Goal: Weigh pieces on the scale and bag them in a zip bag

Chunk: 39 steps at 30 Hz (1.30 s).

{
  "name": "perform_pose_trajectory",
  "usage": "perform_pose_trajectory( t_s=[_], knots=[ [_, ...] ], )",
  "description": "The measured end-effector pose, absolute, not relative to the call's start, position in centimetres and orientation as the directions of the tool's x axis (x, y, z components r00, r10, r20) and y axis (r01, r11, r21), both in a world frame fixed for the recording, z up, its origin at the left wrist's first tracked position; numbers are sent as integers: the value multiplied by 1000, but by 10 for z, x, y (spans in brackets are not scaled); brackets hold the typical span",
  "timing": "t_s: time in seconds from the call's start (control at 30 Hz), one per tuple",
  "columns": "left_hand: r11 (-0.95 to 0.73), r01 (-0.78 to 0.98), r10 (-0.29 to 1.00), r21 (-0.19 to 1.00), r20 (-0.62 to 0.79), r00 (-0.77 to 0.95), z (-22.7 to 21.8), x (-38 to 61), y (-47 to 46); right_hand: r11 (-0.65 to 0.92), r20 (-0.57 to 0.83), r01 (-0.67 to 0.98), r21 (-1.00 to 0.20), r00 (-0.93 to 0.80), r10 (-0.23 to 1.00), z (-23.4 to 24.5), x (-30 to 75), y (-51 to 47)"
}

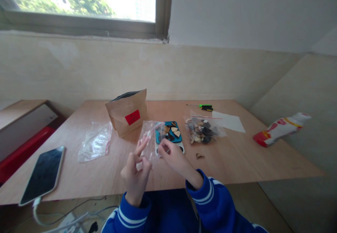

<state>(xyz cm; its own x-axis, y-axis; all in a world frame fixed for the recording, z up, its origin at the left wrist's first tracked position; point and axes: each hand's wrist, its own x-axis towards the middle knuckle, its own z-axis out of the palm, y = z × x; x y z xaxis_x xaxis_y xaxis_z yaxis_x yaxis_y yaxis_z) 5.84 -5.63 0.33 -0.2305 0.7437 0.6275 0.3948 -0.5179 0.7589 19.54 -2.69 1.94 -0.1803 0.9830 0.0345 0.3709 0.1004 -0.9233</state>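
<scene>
Blue striped sleeves (pixel 126 216) at lower edge. Left hand (pixel 135 180) raised, fingers spread, touching the lower corner of a clear zip bag (pixel 149 138); whether they grip it cannot be told. Right hand (pixel 172 157), fingers curled nearly closed, pinches the bag's opposite edge. Bag held upright, just before a blue tray (pixel 176 138) of dark and tan chips (pixel 172 131), above a plywood table (pixel 79 180).
</scene>
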Motion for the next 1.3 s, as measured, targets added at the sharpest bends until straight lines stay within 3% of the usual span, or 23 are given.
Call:
perform_pose_trajectory(
  t_s=[0.1,0.2,0.27,0.37,0.47,0.6,1.1,1.23,1.3],
  knots=[
    [-473,351,657,808,589,-470,8,63,-48,46,-69,351,-935,-307,949,10,216,-23],
    [-387,383,655,839,542,-527,14,66,-38,190,14,344,-920,-455,890,10,238,-18],
    [-336,420,655,843,530,-539,16,67,-34,310,144,446,-840,-367,919,9,251,-10],
    [-287,455,648,843,520,-556,16,68,-31,335,264,667,-665,-210,942,-1,264,12],
    [-255,450,659,856,495,-566,14,68,-29,337,229,768,-545,-251,941,-17,270,32],
    [-224,426,679,877,454,-578,15,67,-25,360,222,795,-487,-286,932,-32,273,43],
    [-159,374,750,914,358,-557,13,69,-20,273,316,634,-724,-47,948,-19,278,49],
    [-136,382,756,914,345,-556,13,72,-19,227,242,277,-934,23,970,19,257,41],
    [-136,390,764,911,347,-544,14,74,-19,209,207,119,-971,-29,978,40,240,35]
  ],
)
